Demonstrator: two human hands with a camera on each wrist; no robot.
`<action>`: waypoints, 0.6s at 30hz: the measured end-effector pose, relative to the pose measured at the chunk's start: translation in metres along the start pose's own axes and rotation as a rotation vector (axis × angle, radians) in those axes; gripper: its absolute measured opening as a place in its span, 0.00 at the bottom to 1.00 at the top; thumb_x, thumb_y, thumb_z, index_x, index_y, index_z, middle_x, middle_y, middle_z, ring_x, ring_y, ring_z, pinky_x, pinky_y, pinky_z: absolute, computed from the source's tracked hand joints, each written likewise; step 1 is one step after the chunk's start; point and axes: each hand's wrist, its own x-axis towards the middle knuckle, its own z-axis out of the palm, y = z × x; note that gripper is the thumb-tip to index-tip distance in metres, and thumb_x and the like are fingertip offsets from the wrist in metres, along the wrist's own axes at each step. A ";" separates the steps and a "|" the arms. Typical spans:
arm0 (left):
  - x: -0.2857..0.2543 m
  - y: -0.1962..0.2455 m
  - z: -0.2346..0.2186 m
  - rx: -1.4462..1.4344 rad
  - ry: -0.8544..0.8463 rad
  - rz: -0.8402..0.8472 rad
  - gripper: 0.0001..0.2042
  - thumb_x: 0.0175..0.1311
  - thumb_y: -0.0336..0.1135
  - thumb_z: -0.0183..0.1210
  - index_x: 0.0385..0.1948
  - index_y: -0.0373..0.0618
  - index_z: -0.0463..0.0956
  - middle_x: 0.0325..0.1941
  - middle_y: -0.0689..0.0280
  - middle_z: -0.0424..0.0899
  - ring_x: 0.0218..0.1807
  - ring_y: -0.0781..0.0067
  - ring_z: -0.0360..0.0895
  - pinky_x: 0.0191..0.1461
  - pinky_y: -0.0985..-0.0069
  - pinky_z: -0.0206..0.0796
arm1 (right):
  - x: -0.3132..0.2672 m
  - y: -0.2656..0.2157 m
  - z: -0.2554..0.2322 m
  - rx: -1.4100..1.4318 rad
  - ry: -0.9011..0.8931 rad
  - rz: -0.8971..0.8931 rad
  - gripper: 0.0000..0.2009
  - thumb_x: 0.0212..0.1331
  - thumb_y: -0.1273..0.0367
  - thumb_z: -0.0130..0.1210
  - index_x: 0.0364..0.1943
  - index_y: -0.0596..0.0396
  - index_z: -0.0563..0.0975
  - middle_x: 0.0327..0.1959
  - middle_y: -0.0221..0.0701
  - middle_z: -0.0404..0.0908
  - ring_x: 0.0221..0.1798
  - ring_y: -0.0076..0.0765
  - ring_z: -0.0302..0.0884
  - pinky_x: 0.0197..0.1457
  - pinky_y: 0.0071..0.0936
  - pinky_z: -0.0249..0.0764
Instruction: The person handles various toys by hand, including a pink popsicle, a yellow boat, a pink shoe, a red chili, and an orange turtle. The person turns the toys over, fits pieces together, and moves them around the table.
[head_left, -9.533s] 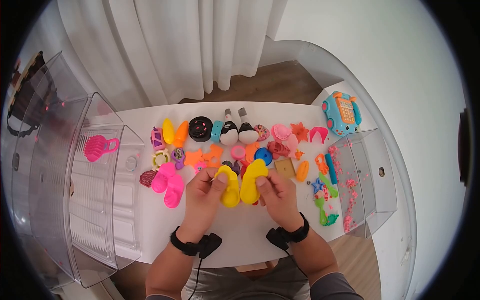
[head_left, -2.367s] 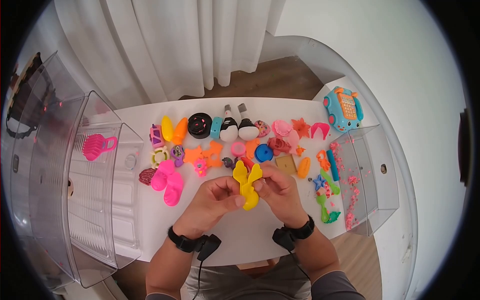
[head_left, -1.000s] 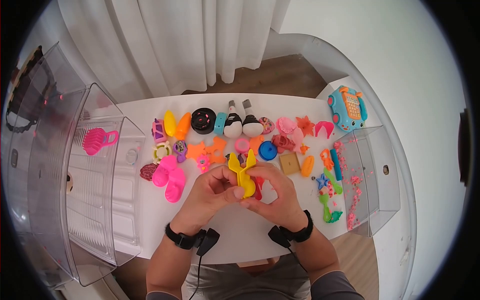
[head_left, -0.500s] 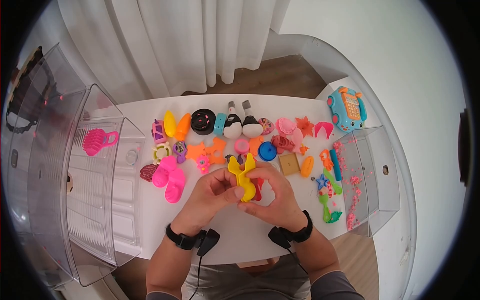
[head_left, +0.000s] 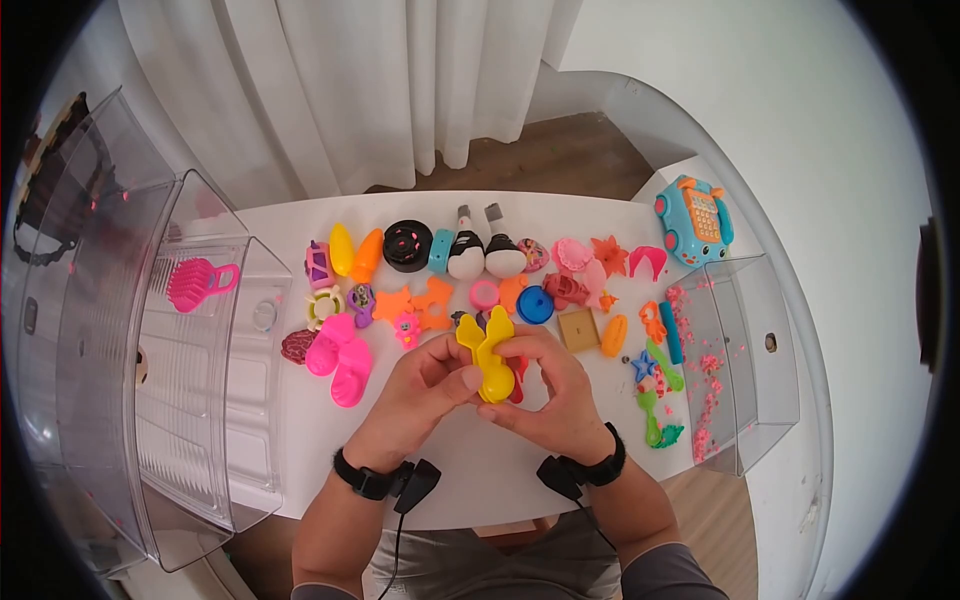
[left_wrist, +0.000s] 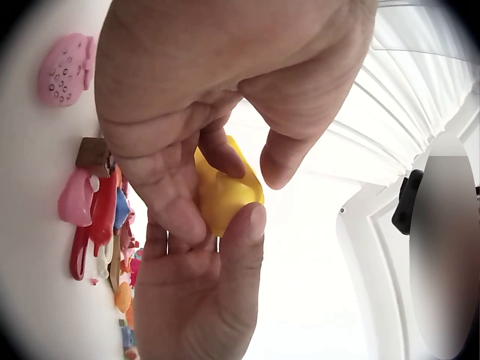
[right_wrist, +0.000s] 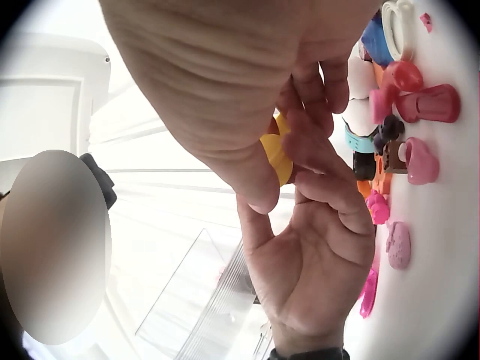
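Observation:
Both hands hold a yellow two-part toy mold [head_left: 494,375] in front of the chest, over the near part of the table. Its halves lie folded against each other at the rounded lower end, and their upper ends spread apart in a narrow V. My left hand [head_left: 425,385] grips its left side, thumb across the front. My right hand [head_left: 555,390] pinches it from the right, index finger high and thumb near the bottom. Fingers of both hands surround the yellow mold [left_wrist: 223,196] in the left wrist view. A red toy lies partly hidden behind it.
Many toys lie beyond the hands, among them a pink mold [head_left: 340,358], a blue lid [head_left: 535,304] and a tan square [head_left: 578,330]. Clear bins [head_left: 740,370] stand at both sides. A toy phone [head_left: 695,222] sits back right.
Earlier the mold's two yellow halves were held apart side by side, one in each hand; now they are brought together. In the last second the mold has turned slightly within the fingers.

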 end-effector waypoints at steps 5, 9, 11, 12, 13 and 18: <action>0.000 -0.001 -0.003 -0.020 -0.032 -0.003 0.19 0.74 0.40 0.65 0.58 0.42 0.72 0.57 0.61 0.83 0.58 0.67 0.83 0.64 0.66 0.76 | 0.000 0.002 -0.001 0.000 0.001 -0.005 0.31 0.46 0.70 0.79 0.57 0.53 0.76 0.62 0.39 0.76 0.61 0.37 0.76 0.66 0.33 0.72; 0.001 0.002 0.004 -0.051 -0.025 0.020 0.13 0.74 0.37 0.64 0.51 0.41 0.75 0.52 0.65 0.83 0.54 0.75 0.82 0.58 0.73 0.78 | 0.000 0.002 -0.001 0.002 0.001 -0.003 0.31 0.46 0.70 0.79 0.57 0.53 0.77 0.62 0.39 0.76 0.61 0.37 0.76 0.65 0.32 0.72; 0.000 0.004 0.006 -0.052 -0.003 0.010 0.13 0.74 0.36 0.64 0.52 0.41 0.75 0.53 0.65 0.83 0.55 0.74 0.83 0.58 0.73 0.78 | 0.000 0.002 0.000 -0.002 0.009 -0.008 0.31 0.47 0.69 0.79 0.57 0.53 0.77 0.62 0.39 0.77 0.61 0.37 0.76 0.65 0.32 0.72; 0.000 0.005 0.006 -0.051 -0.003 0.010 0.13 0.74 0.36 0.64 0.52 0.41 0.75 0.53 0.65 0.83 0.55 0.74 0.83 0.58 0.73 0.78 | 0.000 0.002 0.000 -0.002 0.009 -0.009 0.31 0.47 0.69 0.79 0.57 0.53 0.77 0.62 0.39 0.77 0.61 0.37 0.76 0.65 0.32 0.72; -0.001 0.005 0.006 -0.059 -0.001 0.010 0.13 0.74 0.36 0.64 0.53 0.41 0.75 0.53 0.66 0.83 0.55 0.74 0.83 0.58 0.73 0.78 | 0.000 0.001 0.000 -0.006 0.008 -0.009 0.31 0.47 0.68 0.79 0.57 0.53 0.77 0.62 0.39 0.77 0.61 0.37 0.76 0.65 0.32 0.72; 0.000 0.002 0.002 -0.073 -0.009 0.006 0.13 0.74 0.35 0.64 0.53 0.41 0.75 0.53 0.66 0.83 0.55 0.73 0.83 0.59 0.72 0.79 | 0.000 0.001 -0.001 -0.024 0.011 -0.022 0.30 0.48 0.67 0.80 0.57 0.53 0.77 0.61 0.40 0.77 0.62 0.38 0.76 0.66 0.33 0.71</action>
